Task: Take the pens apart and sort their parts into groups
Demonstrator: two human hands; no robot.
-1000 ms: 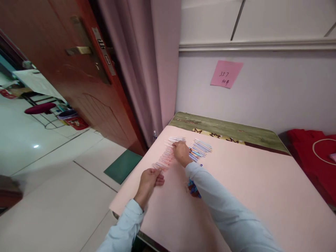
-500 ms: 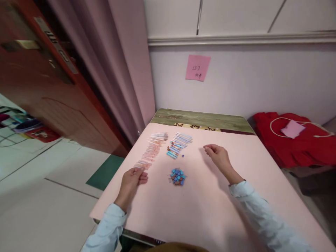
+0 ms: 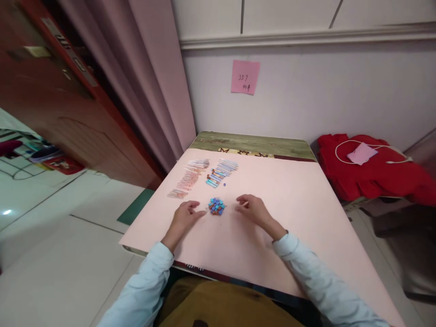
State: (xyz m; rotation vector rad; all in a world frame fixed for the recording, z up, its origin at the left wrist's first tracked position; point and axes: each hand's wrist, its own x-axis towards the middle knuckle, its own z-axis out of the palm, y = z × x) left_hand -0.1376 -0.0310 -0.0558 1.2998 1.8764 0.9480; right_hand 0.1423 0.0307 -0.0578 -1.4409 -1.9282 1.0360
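Note:
A small cluster of blue, turquoise and brown square pieces (image 3: 216, 206) lies on the pink-covered table. Just left of it is my left hand (image 3: 185, 217), its thumb and fingers apart, the thumb tip close to the cluster. On the other side hovers my right hand (image 3: 254, 209), fingers curved and parted, holding nothing I can see. Farther back lie a row of blue and brown pen-like sticks (image 3: 220, 172) and a small dark blue ring-shaped piece (image 3: 224, 185). A row of clear and pinkish slim sticks (image 3: 187, 180) stretches along the left.
The pink table cover (image 3: 279, 195) reaches a green wood-grain strip (image 3: 259, 141) at the wall. A red cloth (image 3: 381, 177) with a white cable and a pink note (image 3: 363, 153) lies to the right. A brown door (image 3: 88, 127) and a curtain (image 3: 150, 72) stand left.
My left hand has left the pinkish sticks and moved right to the cluster. My right hand has come left toward it. The view has shifted a little.

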